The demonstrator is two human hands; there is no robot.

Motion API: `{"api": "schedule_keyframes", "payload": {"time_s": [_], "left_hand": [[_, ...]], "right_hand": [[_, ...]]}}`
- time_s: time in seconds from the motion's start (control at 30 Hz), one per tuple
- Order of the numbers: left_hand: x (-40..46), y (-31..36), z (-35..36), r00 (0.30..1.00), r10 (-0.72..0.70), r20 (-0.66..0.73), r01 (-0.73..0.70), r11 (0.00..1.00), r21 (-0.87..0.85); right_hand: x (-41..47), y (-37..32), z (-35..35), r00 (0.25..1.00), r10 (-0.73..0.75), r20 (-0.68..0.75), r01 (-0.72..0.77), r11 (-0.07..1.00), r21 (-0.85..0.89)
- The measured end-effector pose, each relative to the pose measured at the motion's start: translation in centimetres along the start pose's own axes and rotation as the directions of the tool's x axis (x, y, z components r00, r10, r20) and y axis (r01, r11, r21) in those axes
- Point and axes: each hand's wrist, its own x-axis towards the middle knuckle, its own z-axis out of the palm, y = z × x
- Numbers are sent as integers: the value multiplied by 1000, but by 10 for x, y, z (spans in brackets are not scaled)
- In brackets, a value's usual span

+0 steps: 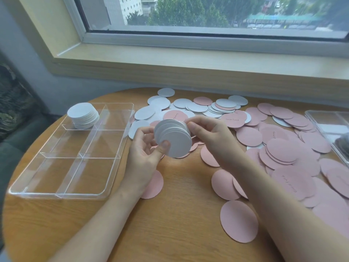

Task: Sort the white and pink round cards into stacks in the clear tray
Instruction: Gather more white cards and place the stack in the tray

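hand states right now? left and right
Left hand: holding the stack of white round cards, thumb on its face.
Right hand: pinching the same stack's far edge.

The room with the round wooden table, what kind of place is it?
Probably a room high up in a city building, maybe a flat or hotel. The large window looks down on treetops and rooftops, a wide pale sill runs below it, and the round wooden table sits against it.

Soft daylight from window (207, 12); wide-angle edge distortion, slight blur.
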Motion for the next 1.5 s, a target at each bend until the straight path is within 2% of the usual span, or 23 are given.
{"api": "schedule_keyframes", "payload": {"time_s": [0.1, 0.2, 0.27, 0.33, 0.43, 0.63, 0.73, 0.83, 0.97, 1.1, 1.2, 1.33, 1.5], "left_hand": [[-1, 2, -1, 999, -7, -38, 8, 1000, 16], [2, 2, -6, 990, 25, -135, -18, 998, 54], [4, 2, -10, 975, 39, -217, -25, 998, 65], [7, 3, -12, 959, 52, -280, -32, 997, 75], [9, 2, -14, 942, 64, -330, -37, 995, 87], [10, 2, -14, 929, 72, -363, -34, 993, 110], [10, 2, -15, 928, 68, -366, -31, 994, 105], [10, 2, -15, 934, 51, -355, -22, 996, 84], [11, 2, -14, 939, 42, -342, -16, 997, 78], [11, 2, -14, 938, 42, -344, -16, 997, 80], [11, 1, -14, 940, 35, -338, -9, 997, 80], [11, 0, -15, 939, 34, -341, -11, 998, 69], [11, -2, -15, 940, 36, -338, -11, 997, 74]], "right_hand": [[1, 1, 0, 999, -18, 46, 22, 996, -84], [7, 12, -2, 999, -45, 17, 48, 957, -287], [10, 24, -4, 995, -97, -3, 83, 869, -488], [11, 31, -4, 992, -120, 40, 117, 744, -658], [13, 33, 0, 982, -134, 131, 184, 555, -811], [27, 39, 12, 939, -221, 264, 317, 255, -913], [35, 43, 14, 913, -288, 287, 339, 150, -929], [41, 46, 12, 863, -344, 370, 416, 69, -907], [47, 49, 6, 817, -375, 437, 477, 16, -878], [50, 53, 7, 793, -418, 442, 479, -18, -877], [50, 54, 9, 797, -443, 411, 478, 45, -877], [43, 56, 7, 854, -356, 379, 463, 188, -866], [49, 55, 7, 827, -412, 382, 473, 142, -870]]}}
